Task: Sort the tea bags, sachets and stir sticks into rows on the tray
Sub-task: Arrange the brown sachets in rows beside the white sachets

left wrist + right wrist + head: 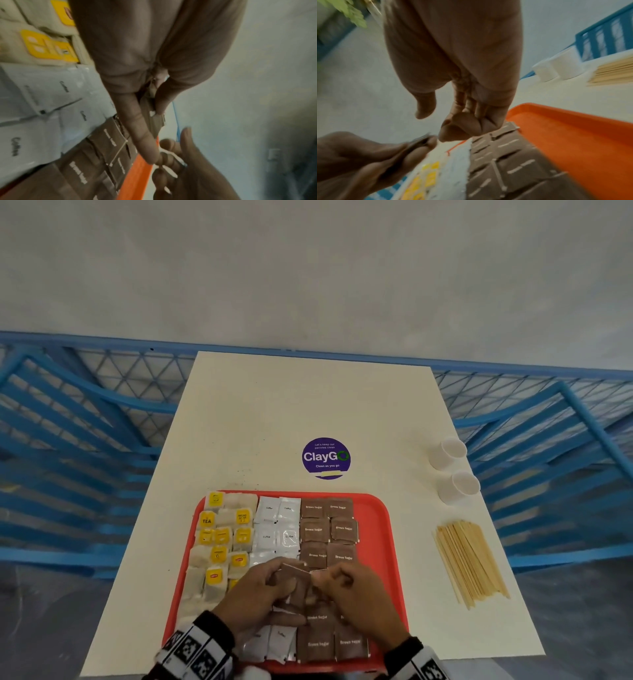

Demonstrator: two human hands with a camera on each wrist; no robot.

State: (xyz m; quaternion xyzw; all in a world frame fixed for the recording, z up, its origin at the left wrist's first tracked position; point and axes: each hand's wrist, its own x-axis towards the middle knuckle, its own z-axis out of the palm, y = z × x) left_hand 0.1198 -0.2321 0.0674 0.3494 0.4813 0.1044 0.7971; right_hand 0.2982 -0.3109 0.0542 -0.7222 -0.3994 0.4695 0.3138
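On the red tray [383, 529] lie tea bags [222, 535] at the left, white coffee sachets [277, 522] in the middle and brown sugar sachets [329, 529] at the right. Above the tray's near half, my left hand [277, 580] pinches a small stack of brown sugar sachets [157, 121] between thumb and forefinger. My right hand [342, 582] hovers just to their right with its fingers [462, 128] curled and nothing between them and the thumb. A bundle of wooden stir sticks [471, 563] lies on the table to the tray's right.
Two white paper cups [448, 453] stand at the table's right edge beyond the sticks. A round purple sticker [326, 457] is on the white table [274, 412] past the tray. Blue slatted chairs [68, 457] flank the table.
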